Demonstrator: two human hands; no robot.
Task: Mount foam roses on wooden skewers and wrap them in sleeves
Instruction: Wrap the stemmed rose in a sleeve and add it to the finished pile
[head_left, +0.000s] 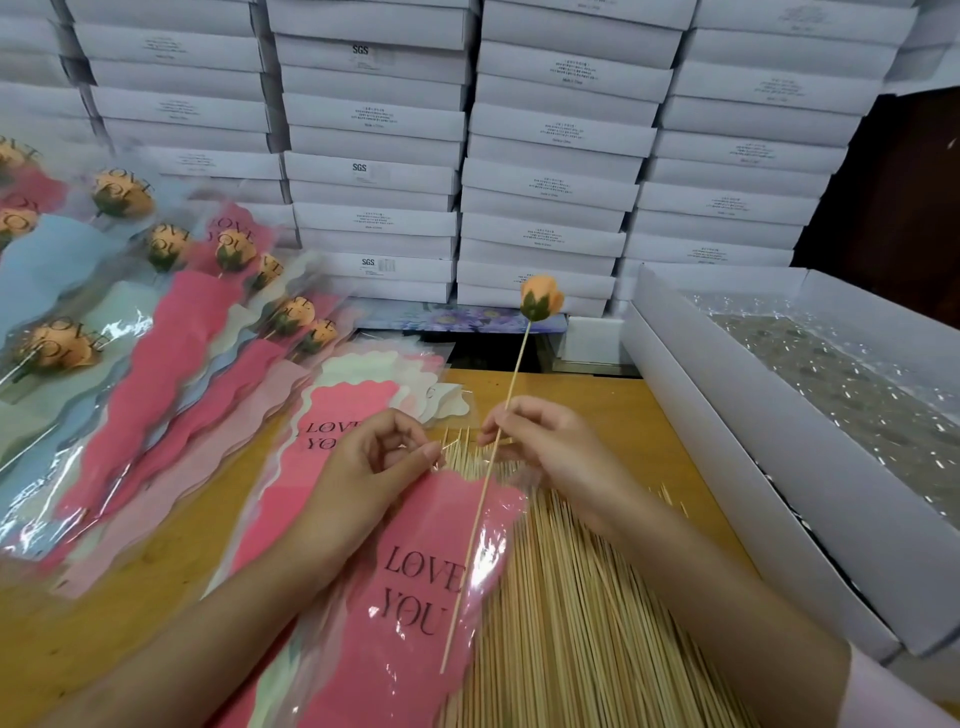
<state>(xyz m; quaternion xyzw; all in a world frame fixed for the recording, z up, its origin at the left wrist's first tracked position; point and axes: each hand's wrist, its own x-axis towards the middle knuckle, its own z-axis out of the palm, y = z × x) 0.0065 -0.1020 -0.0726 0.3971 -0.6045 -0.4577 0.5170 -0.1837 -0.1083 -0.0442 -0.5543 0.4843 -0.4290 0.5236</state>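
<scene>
My right hand (550, 447) pinches a wooden skewer (480, 512) near its middle, holding it tilted above the table. An orange foam rose (542, 297) with a green base sits on the skewer's upper tip. The skewer's lower end hangs over a pink "LOVE YOU" sleeve (415, 582) that lies flat in front of me. My left hand (374, 467) rests on that sleeve, with its fingers curled and pinching the clear plastic at the sleeve's upper edge. Under and to the right of the sleeve spreads a pile of loose skewers (571, 613).
Finished wrapped roses (124, 192) in pink and blue sleeves lie fanned at the left. A stack of empty sleeves (384, 374) lies behind my hands. An open white box (727, 431) with shiny filling stands at the right. Stacked white boxes (374, 171) wall off the back.
</scene>
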